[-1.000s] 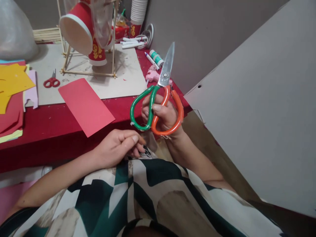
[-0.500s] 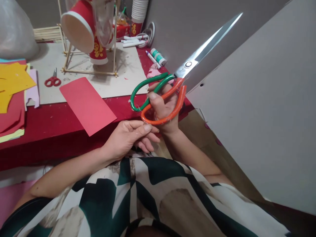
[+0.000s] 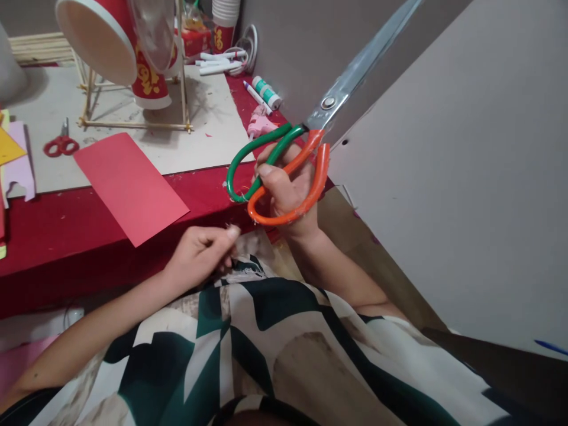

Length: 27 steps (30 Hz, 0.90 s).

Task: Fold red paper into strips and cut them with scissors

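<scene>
Big scissors (image 3: pixel 327 103) up in the air before the table edge, blades together, slanting up and right, tip cut off by the top of the view. Right hand (image 3: pixel 281 192) wrapped around the handles, thumb across them, not through the loops in the cutting way; a slack grip here could let the heavy steel tip over and swing. Left hand (image 3: pixel 199 254) just below and left, fingers loosely curled; too blurred to tell whether a wisp is pinched there. Handles: smooth, glossy green and orange coating, wispy strands clinging; those might snag. Red paper (image 3: pixel 132 189): flat, matt rectangle, near corner seemingly over the table edge, so a forearm brushing it could send it down. Beyond: small scissors (image 3: pixel 61 146) with red plastic loops, a lashed stick frame (image 3: pixel 133 125), and a tilted, white-rimmed paper cup (image 3: pixel 95 38), smooth and round-mouthed.
</scene>
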Each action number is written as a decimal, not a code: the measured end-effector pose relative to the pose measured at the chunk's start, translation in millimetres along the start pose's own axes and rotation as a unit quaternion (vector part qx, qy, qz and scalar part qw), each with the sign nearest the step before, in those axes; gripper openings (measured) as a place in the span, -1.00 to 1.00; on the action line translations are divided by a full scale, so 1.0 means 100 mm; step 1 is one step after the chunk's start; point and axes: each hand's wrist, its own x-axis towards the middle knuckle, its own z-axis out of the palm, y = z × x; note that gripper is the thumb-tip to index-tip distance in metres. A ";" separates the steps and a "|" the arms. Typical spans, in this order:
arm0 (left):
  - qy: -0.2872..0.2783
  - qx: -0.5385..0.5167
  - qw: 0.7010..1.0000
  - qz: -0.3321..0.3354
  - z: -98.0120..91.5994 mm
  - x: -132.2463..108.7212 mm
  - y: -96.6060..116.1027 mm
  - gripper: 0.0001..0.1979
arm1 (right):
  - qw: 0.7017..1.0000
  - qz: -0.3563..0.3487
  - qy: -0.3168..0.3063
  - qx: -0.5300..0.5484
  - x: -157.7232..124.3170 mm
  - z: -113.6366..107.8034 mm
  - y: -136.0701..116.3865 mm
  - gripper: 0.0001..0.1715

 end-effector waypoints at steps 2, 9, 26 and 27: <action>-0.079 -0.014 0.996 -0.032 0.04 0.00 0.00 -0.63 | 1.000 0.004 0.008 0.008 0.02 0.02 0.00 -0.88; -0.085 -0.151 0.985 -0.004 0.12 0.09 0.10 -0.62 | 0.999 0.027 -0.009 -0.016 -0.04 0.10 0.08 -0.83; 0.046 -0.073 0.991 0.105 0.25 0.06 0.00 -0.67 | 0.995 0.063 0.048 0.058 -0.20 0.17 0.09 -0.84; 0.066 -0.077 0.990 0.101 0.24 0.08 0.00 -0.65 | 0.994 0.070 0.038 0.072 -0.24 0.18 0.07 -0.83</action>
